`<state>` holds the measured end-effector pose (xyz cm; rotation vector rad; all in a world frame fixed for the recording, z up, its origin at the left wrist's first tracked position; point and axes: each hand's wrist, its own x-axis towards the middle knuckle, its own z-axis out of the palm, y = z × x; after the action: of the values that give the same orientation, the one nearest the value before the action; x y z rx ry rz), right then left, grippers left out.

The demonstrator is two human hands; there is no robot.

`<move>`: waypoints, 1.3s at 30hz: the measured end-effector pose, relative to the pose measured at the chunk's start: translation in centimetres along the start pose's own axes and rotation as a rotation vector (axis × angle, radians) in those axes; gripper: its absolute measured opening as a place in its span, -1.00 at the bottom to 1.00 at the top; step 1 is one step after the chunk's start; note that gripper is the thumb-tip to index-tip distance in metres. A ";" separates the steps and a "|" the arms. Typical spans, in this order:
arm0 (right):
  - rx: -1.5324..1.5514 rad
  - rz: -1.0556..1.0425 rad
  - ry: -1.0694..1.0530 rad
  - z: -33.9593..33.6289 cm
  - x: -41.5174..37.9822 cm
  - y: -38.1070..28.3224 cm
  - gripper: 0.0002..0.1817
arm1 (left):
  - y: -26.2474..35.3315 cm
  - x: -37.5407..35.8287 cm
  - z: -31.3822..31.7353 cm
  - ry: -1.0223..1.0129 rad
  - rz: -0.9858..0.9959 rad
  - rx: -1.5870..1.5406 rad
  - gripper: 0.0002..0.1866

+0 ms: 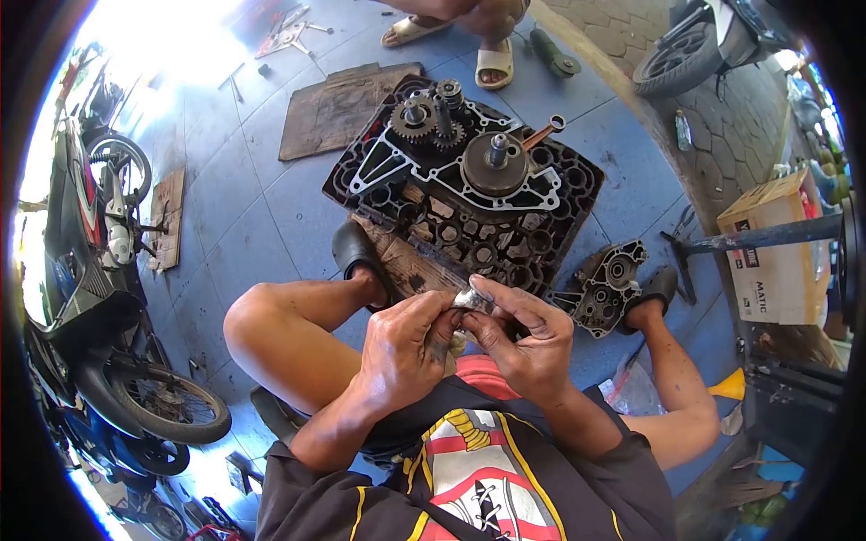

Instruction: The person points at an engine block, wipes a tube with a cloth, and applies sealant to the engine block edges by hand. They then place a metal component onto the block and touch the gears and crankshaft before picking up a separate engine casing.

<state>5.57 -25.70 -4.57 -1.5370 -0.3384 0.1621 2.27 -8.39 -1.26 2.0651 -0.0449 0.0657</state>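
Observation:
My left hand (406, 347) and my right hand (526, 347) meet in front of my chest, their fingers closed round a small silvery metal part (473, 301). Fingers cover most of it, so its exact kind does not show. Beyond my hands lies an engine crankcase half (379, 167), open side up. A crankshaft (494, 164) with its connecting rod (544, 132) stands in it, and gears (413, 120) sit at its left. The case rests on a dark, greasy tray (577, 171) full of round openings. Beside my right foot is another crankcase part (610, 287).
Flattened cardboard (329, 113) lies behind the tray. Another person's sandalled foot (493, 65) is at the far side. Motorcycles (113, 243) line the left. A cardboard box (776, 252) and a metal stand (758, 239) are at the right, near a yellow funnel (729, 385).

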 end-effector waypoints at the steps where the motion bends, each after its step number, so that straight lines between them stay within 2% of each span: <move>1: -0.003 -0.022 0.001 0.2 0.1 0.2 -0.52 | -0.3 -0.1 0.0 0.007 0.017 0.017 -0.91; 6: -0.019 -0.009 -0.019 0.9 0.5 -0.4 -0.54 | -0.6 -0.4 -0.6 0.042 0.065 0.032 -0.91; 9: -0.051 -0.012 -0.044 1.1 0.8 -0.2 -0.57 | -0.8 -0.7 -0.7 0.034 0.029 0.033 -0.82; 13: -0.058 -0.035 -0.134 1.0 1.3 0.0 -0.61 | -1.5 -0.8 -0.9 0.076 -0.089 0.012 -0.88; 16: -0.066 -0.024 -0.119 0.6 3.2 -0.6 -0.59 | -1.9 -0.9 -1.7 0.119 -0.198 0.023 -0.93; 18: -0.158 0.110 -0.136 -0.6 5.4 -0.2 -0.50 | -2.9 -1.6 -2.0 0.280 -0.286 -0.108 -0.87; 19: -0.225 0.113 -0.159 -0.9 6.6 0.7 -0.48 | -2.7 -1.7 -2.7 0.297 -0.344 -0.135 -0.84; 22: -0.511 0.182 -0.249 -1.1 10.0 1.1 -0.41 | -2.6 -2.3 -4.1 0.383 -0.352 -0.136 -0.82; 25: -0.807 0.211 -0.343 -0.3 12.9 0.5 -0.34 | -2.8 -2.7 -4.6 0.481 -0.406 -0.214 -0.90; 26: -0.888 0.185 -0.378 -0.2 13.7 0.9 -0.33 | -2.9 -2.9 -4.8 0.491 -0.418 -0.226 -0.90; 27: -0.960 0.269 -0.421 0.4 14.7 0.2 -0.32 | -3.0 -3.0 -5.1 0.492 -0.427 -0.217 -0.90; 28: -1.032 0.190 -0.445 0.2 15.3 1.1 -0.29 | -3.1 -3.2 -5.3 0.494 -0.435 -0.208 -0.90; 31: -1.110 0.159 -0.525 1.0 16.7 1.1 -0.26 | -3.2 -3.5 -6.2 0.508 -0.430 -0.188 -0.91; 33: -1.248 0.268 -0.578 2.1 17.5 0.4 -0.21 | -3.3 -3.7 -6.9 0.493 -0.419 -0.136 -0.92; 36: -1.345 0.271 -0.634 2.7 18.5 0.6 -0.15 | -3.6 -4.3 -7.5 0.453 -0.427 -0.123 -0.92; 39: -1.409 0.184 -0.677 3.2 19.2 0.7 -0.14 | -4.2 -4.8 -7.8 0.455 -0.405 -0.137 -0.90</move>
<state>22.76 -16.64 -3.08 -2.8913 -0.9728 0.7000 -2.51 0.52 -1.57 1.8426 0.6288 0.2711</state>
